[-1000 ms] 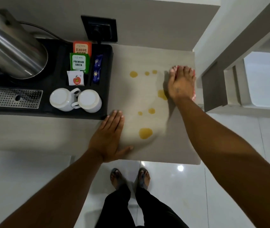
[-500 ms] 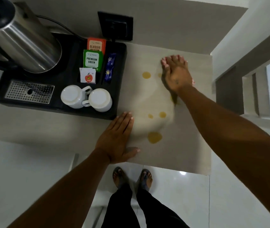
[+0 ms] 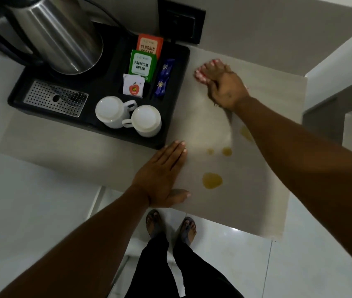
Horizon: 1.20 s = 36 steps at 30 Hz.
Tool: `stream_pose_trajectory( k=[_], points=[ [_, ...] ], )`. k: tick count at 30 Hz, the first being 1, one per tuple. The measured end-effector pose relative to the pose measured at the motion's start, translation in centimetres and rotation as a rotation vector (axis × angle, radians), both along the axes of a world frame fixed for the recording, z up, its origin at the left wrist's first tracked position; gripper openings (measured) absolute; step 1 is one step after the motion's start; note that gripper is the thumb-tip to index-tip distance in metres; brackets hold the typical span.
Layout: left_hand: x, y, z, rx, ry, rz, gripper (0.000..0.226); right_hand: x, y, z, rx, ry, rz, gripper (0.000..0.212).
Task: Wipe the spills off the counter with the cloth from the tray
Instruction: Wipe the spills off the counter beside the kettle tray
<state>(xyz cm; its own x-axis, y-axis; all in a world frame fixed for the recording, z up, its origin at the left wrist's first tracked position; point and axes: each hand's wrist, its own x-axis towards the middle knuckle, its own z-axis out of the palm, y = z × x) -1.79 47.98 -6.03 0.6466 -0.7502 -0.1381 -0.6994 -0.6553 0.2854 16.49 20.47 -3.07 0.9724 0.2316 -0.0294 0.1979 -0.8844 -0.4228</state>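
My right hand (image 3: 224, 87) presses a red-and-white cloth (image 3: 199, 75) flat on the beige counter (image 3: 273, 147) at its far side, close to the black tray (image 3: 175, 117); only the cloth's edge shows past my fingertips. Yellow spills lie on the counter: a big one (image 3: 212, 180) near the front, two small drops (image 3: 226, 151) in the middle, and one (image 3: 246, 133) partly under my right forearm. Flat on the counter by the tray's front right corner rests my left hand (image 3: 162, 177), fingers together, holding nothing.
The tray carries a steel kettle (image 3: 61, 33), a perforated drip grate (image 3: 55, 101), two upturned white cups (image 3: 127, 118) and several tea and sugar sachets (image 3: 142, 63). A wall socket (image 3: 181, 20) sits behind it. The counter's front edge is just beyond my feet.
My right hand slid the cloth leftward along the far side of the counter toward the tray. The three small spills at the back no longer show. My left hand stayed put.
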Motion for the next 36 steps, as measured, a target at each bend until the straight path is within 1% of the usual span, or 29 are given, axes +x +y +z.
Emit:
stream_pose_trajectory(
  k=[2,4,6,9,11,14,15,17,19,21,23,25,27,29,32,33,34,36],
  points=[
    [-0.1,-0.1,0.0,-0.008,-0.004,-0.001,0.108,-2.5,-0.5,-0.2,-0.011,-0.027,0.123,0.048],
    [0.0,-0.1,-0.1,-0.014,-0.02,-0.005,0.108,-4.2,-2.9,-0.2,-0.018,-0.067,0.195,0.046],
    [0.0,0.0,-0.2,-0.023,-0.044,0.001,0.108,-3.0,-4.3,0.1,-0.025,-0.042,0.134,0.045],
    [-0.1,0.1,-0.5,-0.024,-0.026,0.006,0.11,0.5,-2.7,0.3,-0.018,-0.007,-0.028,0.045],
    [-0.2,0.2,-0.5,-0.013,-0.019,0.006,0.111,1.4,-0.6,0.0,0.005,-0.003,-0.032,0.045],
    [-0.3,0.2,-0.3,-0.023,-0.006,0.008,0.11,-1.6,2.4,0.1,0.005,-0.042,0.177,0.046],
    [-0.3,0.3,-0.2,-0.023,-0.014,0.011,0.11,-3.8,3.1,0.0,0.012,-0.073,0.236,0.047],
    [-0.4,0.4,-0.3,-0.022,-0.042,0.002,0.11,-9.4,3.0,-0.2,0.036,-0.09,0.278,0.047],
    [-0.2,0.4,-0.4,-0.03,-0.055,0.003,0.109,-14.4,0.8,-0.6,0.004,-0.045,0.228,0.05],
    [0.0,0.3,-0.4,-0.028,-0.051,0.004,0.11,-16.1,-2.9,-0.7,-0.022,-0.01,0.088,0.054],
    [0.2,0.2,-0.5,-0.018,-0.059,0.001,0.11,-13.9,-5.6,-0.4,-0.05,-0.016,-0.104,0.055],
    [0.1,0.3,-0.4,0.008,-0.051,-0.004,0.11,-10.5,-6.1,-0.2,-0.054,-0.026,-0.214,0.055],
    [-0.1,0.4,-0.3,0.03,-0.043,-0.009,0.109,-8.5,-4.7,-0.2,-0.032,-0.023,-0.242,0.054],
    [-0.2,0.6,-0.2,0.04,-0.051,-0.005,0.109,-9.2,-2.0,-0.4,-0.014,-0.019,-0.18,0.055],
    [-0.2,0.5,-0.2,0.028,-0.068,0.004,0.11,-14.5,0.7,-1.2,-0.03,-0.086,-0.033,0.058],
    [-0.1,0.6,-0.2,0.03,-0.068,0.003,0.111,-16.6,0.7,-1.4,-0.033,-0.102,-0.026,0.059],
    [0.0,0.5,-0.3,0.029,-0.07,0.002,0.111,-18.4,0.0,-1.6,-0.033,-0.095,-0.061,0.06],
    [0.0,0.3,-0.5,0.023,-0.077,0.0,0.111,-20.3,-2.7,-1.6,-0.036,-0.06,-0.228,0.062]
  ],
)
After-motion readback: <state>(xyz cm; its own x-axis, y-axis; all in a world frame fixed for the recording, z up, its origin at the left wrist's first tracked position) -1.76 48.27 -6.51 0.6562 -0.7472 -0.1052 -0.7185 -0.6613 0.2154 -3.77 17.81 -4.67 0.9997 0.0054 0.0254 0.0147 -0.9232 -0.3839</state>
